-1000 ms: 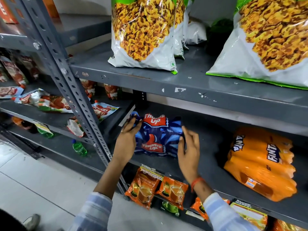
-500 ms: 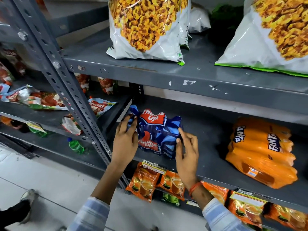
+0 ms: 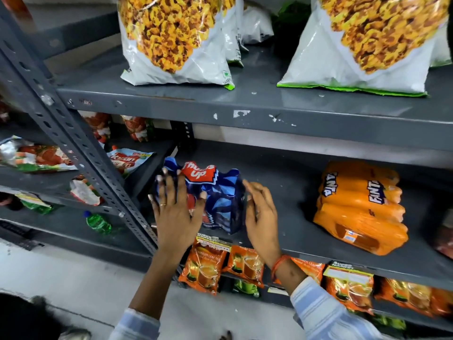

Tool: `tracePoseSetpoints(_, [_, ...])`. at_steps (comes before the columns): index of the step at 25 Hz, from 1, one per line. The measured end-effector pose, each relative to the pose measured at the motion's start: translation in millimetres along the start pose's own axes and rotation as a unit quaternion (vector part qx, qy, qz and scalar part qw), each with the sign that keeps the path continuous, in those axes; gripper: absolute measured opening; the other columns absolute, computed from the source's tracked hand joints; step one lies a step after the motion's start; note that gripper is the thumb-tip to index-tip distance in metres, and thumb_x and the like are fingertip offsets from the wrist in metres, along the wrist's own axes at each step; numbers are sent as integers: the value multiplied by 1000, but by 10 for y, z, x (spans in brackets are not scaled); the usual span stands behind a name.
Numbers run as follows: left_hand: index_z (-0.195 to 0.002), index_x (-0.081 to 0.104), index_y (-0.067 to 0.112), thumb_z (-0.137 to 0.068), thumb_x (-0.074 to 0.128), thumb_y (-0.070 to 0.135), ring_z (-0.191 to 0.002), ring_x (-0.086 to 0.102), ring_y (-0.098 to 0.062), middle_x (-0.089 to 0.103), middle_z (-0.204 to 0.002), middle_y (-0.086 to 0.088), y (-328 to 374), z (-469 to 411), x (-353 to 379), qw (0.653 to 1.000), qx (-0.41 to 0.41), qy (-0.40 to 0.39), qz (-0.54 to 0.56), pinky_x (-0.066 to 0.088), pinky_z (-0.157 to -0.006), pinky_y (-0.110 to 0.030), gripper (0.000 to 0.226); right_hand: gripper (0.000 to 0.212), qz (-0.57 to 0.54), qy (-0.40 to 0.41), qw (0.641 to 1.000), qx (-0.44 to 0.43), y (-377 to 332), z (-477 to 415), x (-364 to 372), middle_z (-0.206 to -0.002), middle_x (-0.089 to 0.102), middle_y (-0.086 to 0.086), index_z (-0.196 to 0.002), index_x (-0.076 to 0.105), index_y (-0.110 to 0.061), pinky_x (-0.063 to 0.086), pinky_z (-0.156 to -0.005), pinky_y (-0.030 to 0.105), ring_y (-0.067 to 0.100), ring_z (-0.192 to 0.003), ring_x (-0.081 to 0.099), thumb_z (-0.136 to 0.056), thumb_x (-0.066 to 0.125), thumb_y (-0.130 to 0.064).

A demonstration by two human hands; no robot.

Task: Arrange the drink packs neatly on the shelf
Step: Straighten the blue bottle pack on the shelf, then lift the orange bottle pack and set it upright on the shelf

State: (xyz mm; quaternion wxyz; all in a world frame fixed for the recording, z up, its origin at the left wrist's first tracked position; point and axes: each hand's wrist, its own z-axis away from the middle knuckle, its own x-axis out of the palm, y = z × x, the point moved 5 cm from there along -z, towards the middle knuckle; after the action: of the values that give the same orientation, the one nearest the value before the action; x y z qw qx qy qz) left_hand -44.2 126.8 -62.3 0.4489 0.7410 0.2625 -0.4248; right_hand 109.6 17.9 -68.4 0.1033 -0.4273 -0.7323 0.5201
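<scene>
A blue Thums Up drink pack stands on the left part of the grey middle shelf. My left hand lies flat on its front left side, fingers spread and thumb on the wrap. Along the pack's right edge is my right hand, fingers straight and apart; whether it touches the pack is unclear. An orange Fanta drink pack lies tilted on the same shelf, well to the right, apart from both hands.
Two large snack bags stand on the shelf above. Orange tea packets hang from the shelf's front edge below my hands. A perforated steel post rises just left of the pack. The left rack holds sauce pouches and a green bottle.
My left hand slid from the pack's left side onto its front with fingers spread. My right hand's fingers loosened off the pack's right side. The pack stands more upright and closer to the front.
</scene>
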Motion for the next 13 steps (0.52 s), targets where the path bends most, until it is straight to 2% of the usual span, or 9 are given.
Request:
tracePoseSetpoints(3, [-145, -8, 28, -81, 1, 71, -141, -24, -18, -14, -156, -4, 546, 249, 108, 999, 39, 15, -7, -12, -115, -47, 78, 43, 27, 27, 999, -21, 49, -110, -374, -129, 52, 15, -130, 51, -7, 43, -105, 32, 23, -122, 51, -91, 43, 8])
tracePoseSetpoints(6, [-147, -5, 25, -90, 17, 61, -145, -13, -18, -6, -158, -5, 1284, 469, 334, 991, 114, 60, 26, -7, -118, -43, 71, 41, 72, 79, 993, -41, 205, -163, -979, -136, 50, 14, -132, 48, -6, 35, -111, 29, 18, -128, 42, -92, 42, 2])
tracePoseSetpoints(8, [-147, -1, 23, -92, 24, 55, -146, -8, -17, -2, -159, -4, 1826, 579, 615, 986, 144, 58, 63, -5, -118, -41, 69, 43, 128, 109, 985, -42, 430, -163, -1529, -140, 46, 15, -134, 46, -5, 28, -114, 28, 20, -132, 38, -92, 40, -3])
tracePoseSetpoints(10, [-147, 7, 16, -93, 34, 49, -147, 1, -21, 7, -159, -9, 2251, 644, 1026, 988, 107, -6, 112, 3, -119, -45, 69, 46, 212, 110, 971, -7, 762, -125, -2091, -145, 41, 19, -137, 40, -4, 25, -116, 37, 29, -136, 34, -91, 41, -7])
tracePoseSetpoints(12, [-145, 19, 10, -93, 42, 44, -142, 22, -32, 25, -154, -18, 2497, 680, 1473, 978, 19, -109, 175, 20, -117, -48, 65, 51, 271, 75, 958, 61, 1120, -61, -2486, -152, 30, 20, -142, 31, -4, 19, -119, 43, 35, -142, 24, -93, 43, -12])
tracePoseSetpoints(13, [-142, 24, 10, -91, 46, 46, -136, 33, -37, 36, -147, -22, 2563, 695, 1642, 963, -37, -151, 222, 28, -112, -49, 66, 53, 270, 50, 957, 91, 1272, -23, -2561, -155, 24, 21, -144, 26, -3, 17, -120, 44, 35, -145, 19, -95, 44, -15])
